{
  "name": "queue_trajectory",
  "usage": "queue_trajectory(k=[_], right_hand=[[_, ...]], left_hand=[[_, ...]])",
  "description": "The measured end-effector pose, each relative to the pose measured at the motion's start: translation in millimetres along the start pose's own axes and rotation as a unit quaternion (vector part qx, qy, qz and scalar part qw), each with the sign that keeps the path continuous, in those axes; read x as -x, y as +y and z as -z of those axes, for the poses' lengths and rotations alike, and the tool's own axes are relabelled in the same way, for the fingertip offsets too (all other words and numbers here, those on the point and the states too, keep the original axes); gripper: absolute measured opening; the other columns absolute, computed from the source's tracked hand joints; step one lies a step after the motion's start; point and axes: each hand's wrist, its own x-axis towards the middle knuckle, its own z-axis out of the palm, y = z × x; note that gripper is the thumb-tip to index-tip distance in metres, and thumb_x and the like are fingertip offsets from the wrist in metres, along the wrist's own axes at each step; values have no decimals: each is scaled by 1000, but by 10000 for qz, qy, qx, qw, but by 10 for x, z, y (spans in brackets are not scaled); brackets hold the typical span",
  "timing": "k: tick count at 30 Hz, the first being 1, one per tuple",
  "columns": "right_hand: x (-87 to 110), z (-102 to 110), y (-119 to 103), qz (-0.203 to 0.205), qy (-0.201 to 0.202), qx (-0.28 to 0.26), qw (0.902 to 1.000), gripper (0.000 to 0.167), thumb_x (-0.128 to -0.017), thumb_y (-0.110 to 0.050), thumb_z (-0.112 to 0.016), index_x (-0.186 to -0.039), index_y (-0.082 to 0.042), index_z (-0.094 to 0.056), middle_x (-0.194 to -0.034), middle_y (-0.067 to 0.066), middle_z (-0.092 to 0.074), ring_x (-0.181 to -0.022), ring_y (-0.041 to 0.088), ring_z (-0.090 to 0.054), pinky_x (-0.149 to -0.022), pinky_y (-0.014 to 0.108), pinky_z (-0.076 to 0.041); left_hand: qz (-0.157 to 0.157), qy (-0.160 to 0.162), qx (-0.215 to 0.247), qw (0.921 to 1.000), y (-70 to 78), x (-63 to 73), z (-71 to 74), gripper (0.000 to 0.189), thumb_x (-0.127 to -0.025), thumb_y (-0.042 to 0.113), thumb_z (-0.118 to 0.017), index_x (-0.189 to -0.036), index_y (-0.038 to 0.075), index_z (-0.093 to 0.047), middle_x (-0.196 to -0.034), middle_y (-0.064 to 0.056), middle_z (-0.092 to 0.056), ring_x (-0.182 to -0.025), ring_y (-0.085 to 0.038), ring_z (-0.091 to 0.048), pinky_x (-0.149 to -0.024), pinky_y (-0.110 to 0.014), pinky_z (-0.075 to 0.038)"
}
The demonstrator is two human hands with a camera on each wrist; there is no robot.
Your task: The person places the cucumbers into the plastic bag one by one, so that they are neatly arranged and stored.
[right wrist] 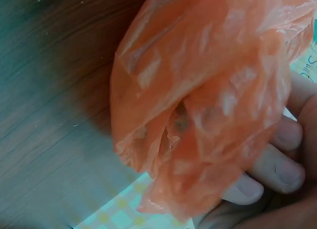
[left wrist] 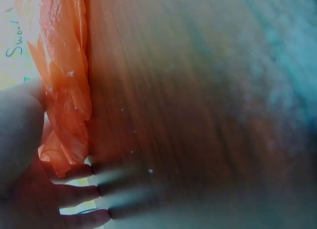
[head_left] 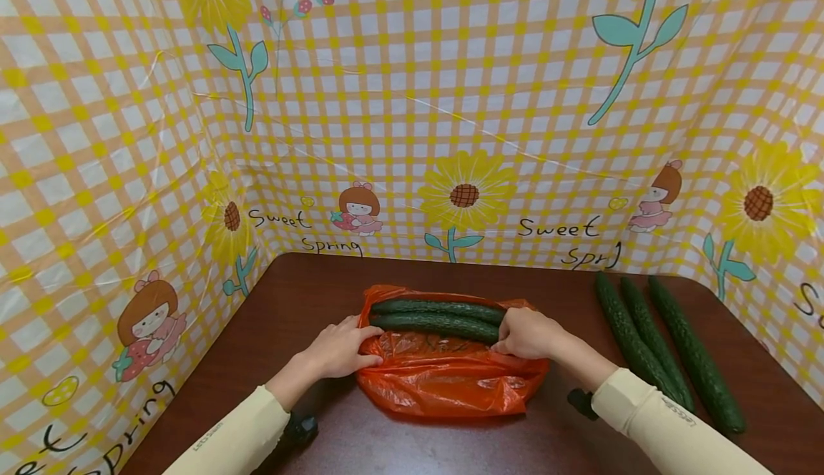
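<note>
An orange-red plastic bag [head_left: 444, 389] lies on the dark wooden table, its mouth spread toward the back. Two green cucumbers [head_left: 438, 317] lie side by side in that mouth, and the bag's film covers whatever is deeper inside. At the bag's left end my left hand [head_left: 337, 350] holds the edge between thumb and fingers; in the left wrist view its other fingers [left wrist: 79, 192] stretch out below the crumpled film. My right hand [head_left: 531, 333] grips the right edge with curled fingers, beside the cucumbers' right ends. Crumpled film hides part of the fingertips in the right wrist view.
Three more cucumbers [head_left: 695, 350] lie on the table [head_left: 315, 282] to the right, close to my right forearm. A checked cloth [head_left: 399, 131] with sunflowers walls in the back and both sides. Small black devices [head_left: 301, 428] sit under both wrists.
</note>
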Motion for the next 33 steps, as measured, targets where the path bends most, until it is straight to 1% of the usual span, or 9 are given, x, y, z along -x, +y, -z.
queue_trajectory(k=[6,10,15,17,19,24,26,29,33], right_hand=[[64,61,-1,62,338,-484,9982,15,-91,-18,-74,-76,-17,-77,-65,-5,-64,-52,12,-46,-54,29,-39],[118,92,60,25,583,-805,9950,7,-90,-16,-74,-86,-13,-79,-75,-1,-68,-53,13,-44,-53,30,-38],[171,135,179,-123,784,-1210,9895,10,-92,-19,-72,-93,-10,-78,-70,6,-65,-52,14,-39,-52,31,-35],[194,156,214,-181,858,-1312,9875,14,-93,-20,-72,-98,-9,-78,-74,6,-69,-54,15,-41,-52,32,-35],[224,178,239,-201,948,-1359,9860,18,-93,-20,-72,-104,-7,-77,-85,7,-73,-59,16,-45,-54,33,-36],[308,229,297,-272,1212,-1374,9827,26,-92,-25,-73,-111,-7,-77,-105,11,-72,-67,18,-47,-57,33,-37],[348,246,324,-386,1249,-1400,9815,29,-93,-28,-73,-113,-8,-76,-106,14,-69,-67,19,-46,-58,33,-37],[415,265,383,-504,1273,-1414,9804,34,-93,-31,-73,-117,-7,-74,-112,18,-68,-75,20,-52,-61,34,-41],[493,286,471,-610,1298,-1501,9782,39,-94,-33,-72,-122,-7,-72,-111,15,-70,-81,23,-57,-64,34,-44]], left_hand=[[-84,-30,85,9999,13,4,26,56,-90,53,-70,-136,22,-64,-141,-16,-57,-134,-35,-50,-104,-56,-44],[-75,-92,102,9999,12,-4,32,56,-90,53,-69,-137,22,-63,-145,-18,-54,-139,-39,-45,-108,-58,-41],[-70,-122,144,9998,19,-5,43,56,-90,52,-70,-136,21,-63,-146,-20,-53,-140,-41,-43,-108,-59,-40],[-69,-128,167,9998,20,-2,44,55,-90,51,-71,-136,21,-64,-146,-20,-52,-140,-41,-43,-108,-60,-40],[-55,-129,179,9997,14,-1,38,55,-90,51,-71,-136,21,-64,-146,-19,-52,-140,-41,-43,-108,-60,-39],[-20,-120,149,9998,2,3,23,56,-89,51,-72,-136,21,-63,-143,-18,-54,-137,-37,-47,-106,-59,-41],[-25,-122,142,9998,0,6,17,56,-89,51,-72,-136,21,-63,-142,-17,-55,-136,-36,-48,-106,-59,-42],[-34,-132,135,9998,0,12,14,56,-89,51,-71,-136,21,-63,-143,-18,-54,-137,-37,-47,-106,-59,-42],[-12,-120,153,9998,4,20,24,56,-89,51,-72,-135,21,-63,-142,-18,-54,-135,-37,-49,-106,-58,-42]])
